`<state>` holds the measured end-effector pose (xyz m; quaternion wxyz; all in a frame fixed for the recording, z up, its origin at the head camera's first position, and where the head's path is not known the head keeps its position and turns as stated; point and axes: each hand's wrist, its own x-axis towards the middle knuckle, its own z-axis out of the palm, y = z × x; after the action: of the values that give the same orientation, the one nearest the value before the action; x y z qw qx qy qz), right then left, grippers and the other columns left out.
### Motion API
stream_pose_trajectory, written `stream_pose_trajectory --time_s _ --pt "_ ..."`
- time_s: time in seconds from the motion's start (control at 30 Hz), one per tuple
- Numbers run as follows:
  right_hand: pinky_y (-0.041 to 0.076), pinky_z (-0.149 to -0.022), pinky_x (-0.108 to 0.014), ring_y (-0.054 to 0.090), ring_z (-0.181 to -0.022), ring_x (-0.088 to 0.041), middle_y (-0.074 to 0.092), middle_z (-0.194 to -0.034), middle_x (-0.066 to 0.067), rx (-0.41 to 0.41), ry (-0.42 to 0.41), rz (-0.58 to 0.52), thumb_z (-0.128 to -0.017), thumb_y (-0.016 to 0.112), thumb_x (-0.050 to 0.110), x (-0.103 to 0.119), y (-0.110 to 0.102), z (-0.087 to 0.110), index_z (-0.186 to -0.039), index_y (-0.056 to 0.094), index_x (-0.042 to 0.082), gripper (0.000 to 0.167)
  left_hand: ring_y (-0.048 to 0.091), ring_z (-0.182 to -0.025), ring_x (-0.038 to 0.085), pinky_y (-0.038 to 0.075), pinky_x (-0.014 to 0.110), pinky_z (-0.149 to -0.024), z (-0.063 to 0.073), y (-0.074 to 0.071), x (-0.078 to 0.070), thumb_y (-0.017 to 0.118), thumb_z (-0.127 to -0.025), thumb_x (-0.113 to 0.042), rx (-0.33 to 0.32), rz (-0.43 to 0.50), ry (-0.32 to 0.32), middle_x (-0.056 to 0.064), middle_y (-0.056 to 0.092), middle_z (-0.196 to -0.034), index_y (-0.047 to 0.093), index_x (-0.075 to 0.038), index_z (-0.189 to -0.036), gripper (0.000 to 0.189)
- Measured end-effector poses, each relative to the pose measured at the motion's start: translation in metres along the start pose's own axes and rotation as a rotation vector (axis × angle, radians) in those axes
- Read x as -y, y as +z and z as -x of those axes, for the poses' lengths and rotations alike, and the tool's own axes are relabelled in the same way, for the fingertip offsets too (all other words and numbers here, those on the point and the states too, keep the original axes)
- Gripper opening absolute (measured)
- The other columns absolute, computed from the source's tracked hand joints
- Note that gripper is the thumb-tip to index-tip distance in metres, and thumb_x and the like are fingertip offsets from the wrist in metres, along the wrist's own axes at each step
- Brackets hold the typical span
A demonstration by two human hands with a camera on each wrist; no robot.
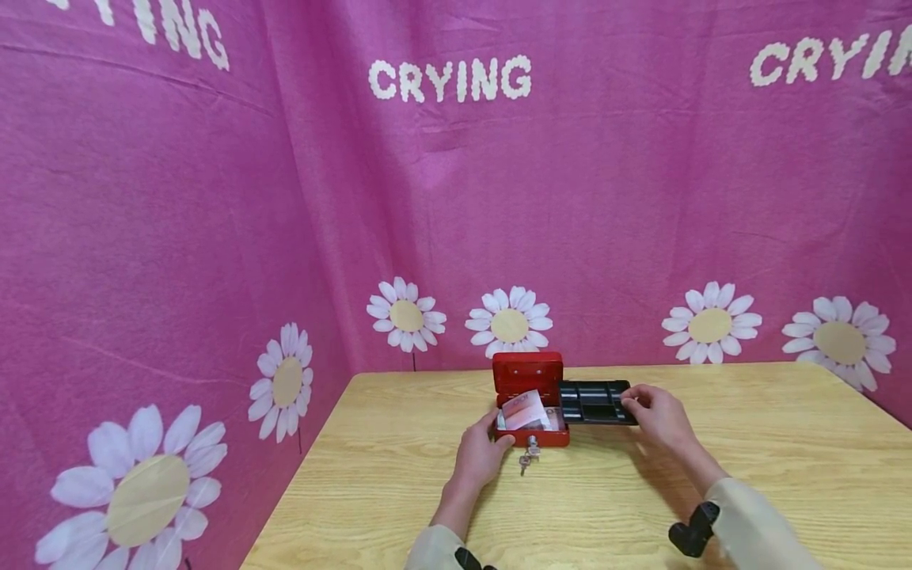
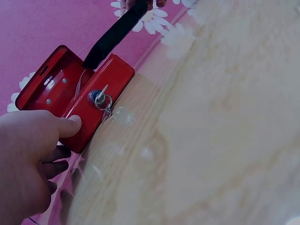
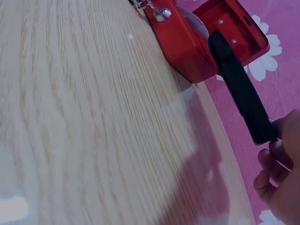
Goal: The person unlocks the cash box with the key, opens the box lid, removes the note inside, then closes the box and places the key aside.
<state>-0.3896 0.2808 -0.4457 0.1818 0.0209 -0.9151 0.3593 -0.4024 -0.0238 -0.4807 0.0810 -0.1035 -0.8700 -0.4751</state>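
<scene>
A red metal cash box (image 1: 554,438) stands on the table with its lid (image 1: 528,369) raised. Pink banknotes (image 1: 523,410) lie in it, one tilted up above the rim. My left hand (image 1: 479,453) grips the box's left end, its thumb (image 2: 69,125) against the front wall. Between the thumb and fingers of my right hand (image 1: 664,418) is the right end of a black compartment tray (image 3: 241,89). The tray is raised off the table, its left end overlapping the box's right side. Keys (image 1: 526,461) on a ring hang from the front lock (image 2: 97,97).
The box stands toward the back of the wood-grain table (image 1: 598,499). Behind and to the left hangs a pink cloth (image 1: 456,206) printed with daisies and white lettering. Each wrist wears a black device (image 1: 694,529) over a light sleeve (image 1: 755,526).
</scene>
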Motion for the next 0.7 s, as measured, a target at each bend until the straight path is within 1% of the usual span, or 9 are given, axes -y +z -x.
stream_pose_trajectory --time_s 0.07,0.13,0.27,0.4,0.47,0.63,0.7 --pt "0.045 -0.07 -0.03 0.057 -0.083 -0.023 0.068 -0.095 -0.016 0.001 -0.008 0.002 -0.098 0.058 0.015 -0.002 -0.001 0.0 -0.106 0.069 0.001 0.019 0.051 -0.135 0.033 0.044 0.048 -0.11 0.0 -0.001 0.0 0.068 -0.093 -0.014 0.0 -0.005 0.003 0.015 0.056 -0.144 0.049 -0.002 -0.145 0.057" --pt "0.046 -0.07 -0.031 0.057 -0.084 -0.022 0.068 -0.096 -0.017 0.004 -0.013 0.007 -0.098 0.058 0.015 -0.003 -0.003 0.0 -0.106 0.069 0.0 0.02 0.05 -0.136 0.032 0.044 0.048 -0.111 0.0 -0.001 0.0 0.068 -0.094 -0.015 0.007 -0.001 -0.012 0.014 0.055 -0.145 0.048 -0.003 -0.146 0.057" --pt "0.047 -0.07 -0.033 0.058 -0.084 -0.023 0.069 -0.098 -0.019 0.005 -0.019 0.016 -0.099 0.058 0.015 -0.005 -0.007 0.0 -0.106 0.069 -0.001 0.02 0.051 -0.136 0.032 0.044 0.048 -0.11 0.0 -0.002 0.0 0.068 -0.094 -0.015 0.006 0.01 -0.021 0.013 0.055 -0.146 0.048 -0.004 -0.146 0.057" --pt "0.047 -0.072 -0.034 0.058 -0.086 -0.025 0.069 -0.101 -0.021 0.007 -0.003 0.019 -0.099 0.057 0.014 -0.007 -0.008 0.001 -0.106 0.068 -0.001 0.021 0.052 -0.135 0.033 0.044 0.048 -0.11 0.0 -0.002 0.0 0.068 -0.093 -0.014 -0.002 0.008 0.001 0.015 0.056 -0.144 0.049 -0.002 -0.145 0.056" --pt "0.047 -0.073 -0.034 0.059 -0.087 -0.026 0.069 -0.102 -0.022 0.006 0.006 0.024 -0.099 0.056 0.013 -0.008 -0.008 0.001 -0.106 0.068 -0.002 0.02 0.051 -0.135 0.033 0.044 0.048 -0.11 0.0 -0.002 0.0 0.068 -0.094 -0.014 0.001 0.006 -0.001 0.015 0.056 -0.144 0.049 -0.002 -0.145 0.057" --pt "0.047 -0.071 -0.033 0.058 -0.084 -0.024 0.07 -0.099 -0.02 -0.01 0.011 0.04 -0.098 0.056 0.012 -0.013 -0.007 -0.001 -0.104 0.068 -0.001 0.019 0.049 -0.137 0.032 0.043 0.048 -0.111 0.0 -0.002 0.0 0.068 -0.094 -0.016 0.009 0.004 -0.021 0.013 0.055 -0.145 0.048 -0.004 -0.146 0.057" --pt "0.046 -0.07 -0.032 0.058 -0.082 -0.023 0.07 -0.096 -0.019 -0.014 0.007 0.043 -0.097 0.056 0.012 -0.014 -0.007 -0.001 -0.103 0.069 -0.001 0.019 0.05 -0.137 0.032 0.043 0.049 -0.111 0.0 -0.002 -0.001 0.068 -0.094 -0.015 0.009 0.007 -0.018 0.014 0.056 -0.144 0.048 -0.004 -0.146 0.057"
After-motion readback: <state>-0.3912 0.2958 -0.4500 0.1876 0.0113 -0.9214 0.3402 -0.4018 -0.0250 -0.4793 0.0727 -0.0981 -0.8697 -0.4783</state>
